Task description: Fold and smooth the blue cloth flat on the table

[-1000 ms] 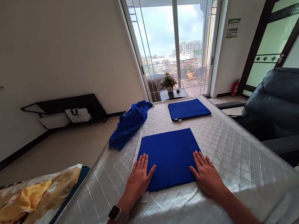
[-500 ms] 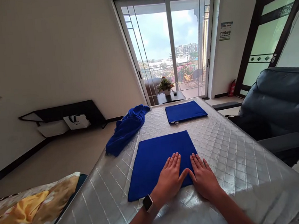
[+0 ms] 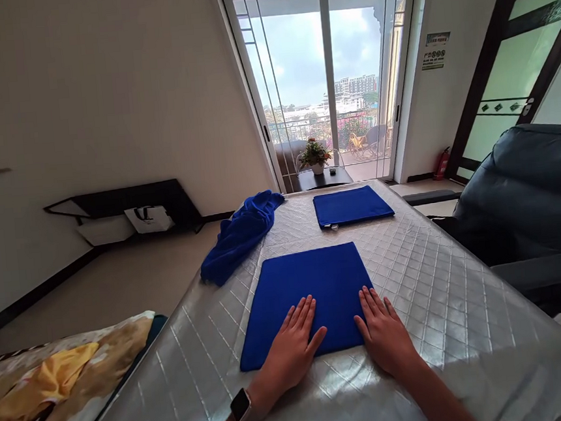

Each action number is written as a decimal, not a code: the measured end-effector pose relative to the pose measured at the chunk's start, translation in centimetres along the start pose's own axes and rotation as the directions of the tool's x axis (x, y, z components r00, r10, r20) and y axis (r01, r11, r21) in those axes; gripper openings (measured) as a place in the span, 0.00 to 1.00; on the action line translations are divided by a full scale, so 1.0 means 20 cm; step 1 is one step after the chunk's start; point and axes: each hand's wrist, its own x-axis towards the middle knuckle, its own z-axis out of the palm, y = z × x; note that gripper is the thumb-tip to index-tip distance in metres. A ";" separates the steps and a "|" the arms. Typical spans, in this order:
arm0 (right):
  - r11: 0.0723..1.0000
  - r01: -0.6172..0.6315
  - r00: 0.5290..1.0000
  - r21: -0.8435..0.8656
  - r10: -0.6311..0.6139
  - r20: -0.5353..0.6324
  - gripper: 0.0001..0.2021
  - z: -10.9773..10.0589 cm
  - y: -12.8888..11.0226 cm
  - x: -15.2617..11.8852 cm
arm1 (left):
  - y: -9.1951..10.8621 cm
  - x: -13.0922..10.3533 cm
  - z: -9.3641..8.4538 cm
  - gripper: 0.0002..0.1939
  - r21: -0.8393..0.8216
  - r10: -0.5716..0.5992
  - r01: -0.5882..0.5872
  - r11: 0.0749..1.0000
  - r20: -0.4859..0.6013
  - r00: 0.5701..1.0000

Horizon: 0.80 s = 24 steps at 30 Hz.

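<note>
A folded blue cloth [image 3: 310,270] lies flat on the bed with a silver quilted cover [image 3: 429,289]. My left hand [image 3: 295,343] rests flat on the lower middle of this cloth, fingers stretched out and thumb apart. My right hand [image 3: 383,329] lies on its right edge, fingers extended, palm down. Beyond it, toward the window, sits a second folded blue cloth [image 3: 353,205] with a small white tag at its near edge. To the left, a crumpled blue cloth [image 3: 243,236] hangs partly over the bed's edge.
At the right stands a dark padded armchair [image 3: 549,193]. A patterned blanket with a yellow cloth [image 3: 63,373] is at the lower left. Past the far end are a small table with a potted plant [image 3: 315,155] and a sliding glass door [image 3: 328,55]. A white bag [image 3: 148,219] rests on a low black rack.
My left hand has slid left across the cloth, away from my right hand, and their thumbs are now apart. The right hand stays at the cloth's right edge. The view has shifted slightly.
</note>
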 end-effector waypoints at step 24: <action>0.997 0.001 1.000 -0.083 -0.001 -0.010 0.32 0.02 0.00 0.00 | -0.30 -0.35 0.06 0.32 -0.050 -0.257 0.252 0.966 -0.151 0.955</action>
